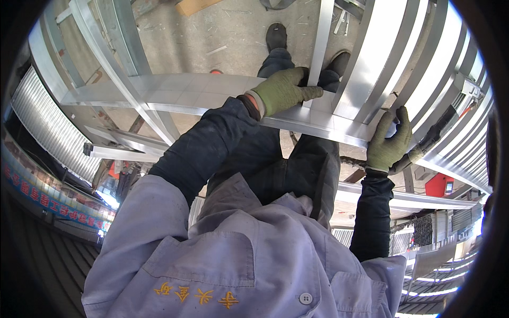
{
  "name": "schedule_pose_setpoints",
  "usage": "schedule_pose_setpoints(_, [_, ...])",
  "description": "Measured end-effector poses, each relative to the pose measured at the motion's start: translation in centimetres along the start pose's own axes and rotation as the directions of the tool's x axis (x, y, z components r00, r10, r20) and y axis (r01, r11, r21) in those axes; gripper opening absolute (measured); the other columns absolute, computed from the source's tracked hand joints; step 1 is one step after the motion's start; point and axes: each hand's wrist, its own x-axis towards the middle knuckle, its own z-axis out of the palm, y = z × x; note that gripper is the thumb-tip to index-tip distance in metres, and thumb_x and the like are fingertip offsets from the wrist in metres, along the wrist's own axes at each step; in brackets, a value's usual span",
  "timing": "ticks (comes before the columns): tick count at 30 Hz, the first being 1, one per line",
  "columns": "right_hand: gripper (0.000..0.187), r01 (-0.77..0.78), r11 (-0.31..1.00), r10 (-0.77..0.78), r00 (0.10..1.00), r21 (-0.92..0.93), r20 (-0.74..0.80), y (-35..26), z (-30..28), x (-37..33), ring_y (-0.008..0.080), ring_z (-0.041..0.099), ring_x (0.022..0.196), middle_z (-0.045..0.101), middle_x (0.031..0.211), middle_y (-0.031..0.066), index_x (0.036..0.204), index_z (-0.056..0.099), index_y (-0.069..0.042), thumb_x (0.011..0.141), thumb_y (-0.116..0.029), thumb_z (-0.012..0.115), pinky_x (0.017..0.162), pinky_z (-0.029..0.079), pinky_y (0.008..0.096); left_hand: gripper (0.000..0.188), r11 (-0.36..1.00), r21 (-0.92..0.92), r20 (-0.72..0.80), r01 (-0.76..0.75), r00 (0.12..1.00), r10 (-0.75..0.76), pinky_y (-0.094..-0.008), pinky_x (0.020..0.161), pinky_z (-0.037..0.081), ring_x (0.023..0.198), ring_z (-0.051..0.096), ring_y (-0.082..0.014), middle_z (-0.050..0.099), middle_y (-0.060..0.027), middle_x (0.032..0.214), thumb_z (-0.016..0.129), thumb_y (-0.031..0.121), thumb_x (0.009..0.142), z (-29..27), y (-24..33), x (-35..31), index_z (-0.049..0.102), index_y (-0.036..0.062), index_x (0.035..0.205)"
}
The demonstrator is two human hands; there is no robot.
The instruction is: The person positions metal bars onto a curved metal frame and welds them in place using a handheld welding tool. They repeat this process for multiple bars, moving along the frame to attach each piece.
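My left hand (281, 94), in an olive-green work glove with dark fingertips, is at the lower end of a narrow metal bar (321, 40). Its thumb stretches across the near side of the bar, while the other fingers lie by the far left side. Beneath it runs a wide silvery metal beam (196, 87), crossing from left to right before my body. My right hand (389, 143), gloved alike, is beside the beam's right end near several parallel metal slats (379, 47). Its thumb and fingers are spread, with a gap between them.
More metal profiles (114, 69) cross the beam on the left. An orange-brown block (196, 6) and scattered metal scraps lie on the concrete floor (228, 32) beyond. A red box (439, 185) stands low on the right. A corrugated panel (50, 122) leans at far left.
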Motion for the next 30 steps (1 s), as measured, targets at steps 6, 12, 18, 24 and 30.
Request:
schedule_pose_setpoints(6, [0.044, -0.011, 1.0, 0.011, 1.0, 0.008, 0.003, -0.1, 0.09, -0.01, 0.0327, 0.067, 0.117, 0.071, 0.128, 0.0187, 0.138, 0.067, 0.001, 0.103, -0.025, 0.072, 0.105, 0.052, 0.0458, 0.058, 1.0, -0.001, 0.013, -0.003, 1.0, 0.003, -0.0341, 0.095, 0.056, 0.109, 0.071, -0.0229, 0.076, -0.0152, 0.121, 0.077, 0.047, 0.101, 0.04, -0.06, 0.05, 0.068, 0.0018, 0.136])
schedule_pose_setpoints(12, [0.045, 0.023, 1.0, -0.023, 1.0, 0.007, -0.002, -0.08, 0.0, 0.07, 0.0328, 0.067, 0.118, 0.071, 0.128, 0.0188, 0.138, 0.067, 0.001, 0.103, -0.025, 0.073, 0.105, 0.052, 0.0453, 0.058, 1.0, -0.003, 0.01, 0.011, 1.0, -0.011, -0.0348, 0.096, 0.056, 0.11, 0.072, -0.0242, 0.076, -0.0159, 0.122, 0.077, 0.048, 0.101, -0.12, 0.3, -0.26, 0.068, 0.0023, 0.136])
schedule_pose_setpoints(18, [0.045, 0.003, 1.0, -0.003, 1.0, -0.002, 0.011, -0.04, -0.01, 0.01, 0.0326, 0.067, 0.118, 0.071, 0.129, 0.0188, 0.139, 0.067, 0.001, 0.103, -0.026, 0.073, 0.105, 0.053, 0.0449, 0.059, 1.0, 0.021, 0.003, 0.013, 1.0, -0.013, -0.0355, 0.097, 0.056, 0.112, 0.072, -0.0257, 0.076, -0.0167, 0.123, 0.077, 0.048, 0.1, -0.13, 0.46, -0.27, 0.068, 0.0025, 0.137])
schedule_pose_setpoints(24, [0.046, 0.002, 1.0, -0.002, 1.0, -0.005, 0.011, 0.27, 0.03, -0.03, 0.0317, 0.066, 0.119, 0.071, 0.13, 0.0186, 0.139, 0.067, 0.001, 0.103, -0.027, 0.073, 0.105, 0.053, 0.0448, 0.06, 1.0, 0.027, -0.01, 0.003, 1.0, -0.003, -0.0354, 0.097, 0.056, 0.112, 0.072, -0.0258, 0.076, -0.0171, 0.122, 0.077, 0.05, 0.099, 0.0, 0.22, -0.18, 0.069, 0.0026, 0.136])
schedule_pose_setpoints(30, [0.045, -0.018, 1.0, 0.018, 1.0, 0.002, 0.009, 0.01, 0.07, -0.09, 0.0311, 0.066, 0.121, 0.071, 0.132, 0.0171, 0.139, 0.068, -0.001, 0.103, -0.028, 0.073, 0.106, 0.053, 0.0446, 0.062, 0.999, 0.042, -0.009, 0.021, 1.0, -0.021, -0.0355, 0.096, 0.057, 0.111, 0.072, -0.0254, 0.076, -0.0167, 0.121, 0.078, 0.051, 0.099, 0.0, 0.21, -0.17, 0.069, 0.0024, 0.135])
